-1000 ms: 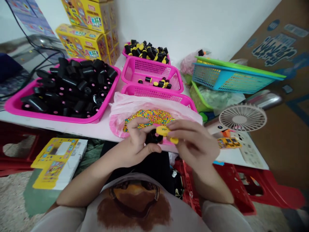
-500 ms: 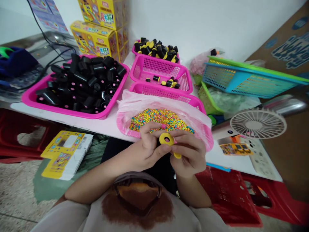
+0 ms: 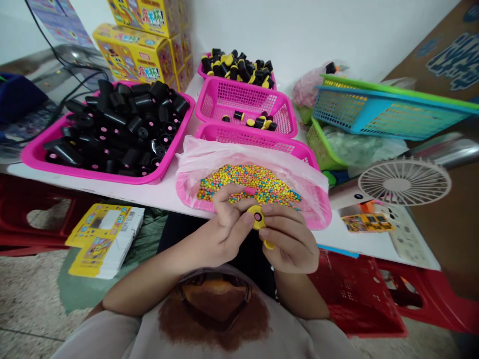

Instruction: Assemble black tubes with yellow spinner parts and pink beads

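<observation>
Both hands meet in front of me over the near edge of the bead basket. A round yellow cap (image 3: 257, 217), with a black ring and pink dot at its centre, is pinched between my left hand (image 3: 228, 224) and the fingertips of my right hand (image 3: 292, 239). A second yellow piece (image 3: 268, 245) pokes out under my right fingers, mostly hidden by them. Just beyond, small coloured beads (image 3: 243, 175) fill a pink plastic bag (image 3: 303, 174) lining a pink basket (image 3: 325, 217). A small pink object (image 3: 250, 191) lies by the beads, partly hidden behind my left fingers.
Black cylinders (image 3: 112, 119) fill a pink tray (image 3: 160, 174) on the left. Behind the beads, two pink baskets (image 3: 204, 107) hold black-and-yellow pieces (image 3: 239, 67). Yellow boxes (image 3: 130, 55) stand at back left. A handheld fan (image 3: 404, 184) and a blue basket (image 3: 355, 114) are right.
The yellow cap has turned and shifted slightly down in my hands, and my left thumb has moved up against it. The camera view has shifted slightly.
</observation>
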`<state>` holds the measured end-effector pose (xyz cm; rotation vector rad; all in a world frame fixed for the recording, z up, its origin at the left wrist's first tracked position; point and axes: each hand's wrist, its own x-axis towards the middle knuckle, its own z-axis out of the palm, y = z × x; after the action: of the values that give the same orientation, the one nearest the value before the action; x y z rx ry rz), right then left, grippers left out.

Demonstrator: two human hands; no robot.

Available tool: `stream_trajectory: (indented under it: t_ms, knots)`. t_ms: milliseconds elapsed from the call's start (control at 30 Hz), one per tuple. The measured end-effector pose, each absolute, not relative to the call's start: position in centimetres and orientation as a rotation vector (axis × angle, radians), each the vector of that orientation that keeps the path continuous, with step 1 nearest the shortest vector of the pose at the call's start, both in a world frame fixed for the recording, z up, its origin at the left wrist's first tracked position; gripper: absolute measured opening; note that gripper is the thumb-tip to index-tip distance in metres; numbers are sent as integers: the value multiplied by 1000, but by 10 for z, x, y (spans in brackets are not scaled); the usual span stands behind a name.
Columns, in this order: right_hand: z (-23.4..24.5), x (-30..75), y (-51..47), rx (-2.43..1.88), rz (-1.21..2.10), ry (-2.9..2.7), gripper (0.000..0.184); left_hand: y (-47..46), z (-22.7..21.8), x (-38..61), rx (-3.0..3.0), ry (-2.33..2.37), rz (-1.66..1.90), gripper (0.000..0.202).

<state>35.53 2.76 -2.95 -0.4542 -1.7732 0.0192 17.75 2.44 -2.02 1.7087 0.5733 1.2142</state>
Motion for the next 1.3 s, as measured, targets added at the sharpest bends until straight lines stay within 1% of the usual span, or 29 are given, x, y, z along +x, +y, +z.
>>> stream_trajectory:
  t_ms: [100, 267, 400, 500, 600, 733, 867, 933, 1033, 1100, 1167, 1200, 1233, 1300]
  knots:
    - [-26, 354, 26, -468, -5, -1784, 29, 24, -23, 179, 1669, 574, 1252, 19]
    - [-21, 344, 29, -489, 23, -1781, 29, 20, -21, 184, 1326, 540, 1324, 33]
    - [-22, 340, 34, -519, 164, -1855, 37, 20, -15, 185, 1030, 547, 1247, 43]
    - [-25, 341, 34, -523, 217, -1909, 49, 22, -8, 187, 828, 523, 1127, 58]
    - [-27, 340, 33, -558, 219, -1858, 52, 23, 1, 190, 681, 488, 1057, 69]
    - [-27, 332, 33, -523, 191, -1785, 48, 23, 6, 195, 510, 533, 1058, 68]
    - [-29, 324, 31, -496, 196, -1745, 44, 22, 1, 196, 479, 496, 1051, 54]
    - [-29, 325, 30, -533, 266, -1732, 44, 22, -4, 195, 505, 483, 1044, 49]
    - [-26, 334, 30, -550, 530, -1699, 44, 20, -12, 188, 719, 449, 1087, 44]
    - [-23, 340, 31, -478, 672, -1655, 37, 20, -18, 181, 1058, 413, 1145, 39]
    - [-21, 344, 31, -418, 737, -1611, 28, 23, -21, 172, 1461, 423, 1171, 35]
    - [-21, 344, 30, -423, 756, -1587, 27, 25, -21, 168, 1642, 423, 1177, 34]
    - [-22, 343, 28, -452, 766, -1565, 30, 27, -20, 165, 1789, 437, 1179, 35]
    - [-25, 338, 23, -549, 778, -1528, 43, 32, -16, 161, 2014, 489, 1170, 36]
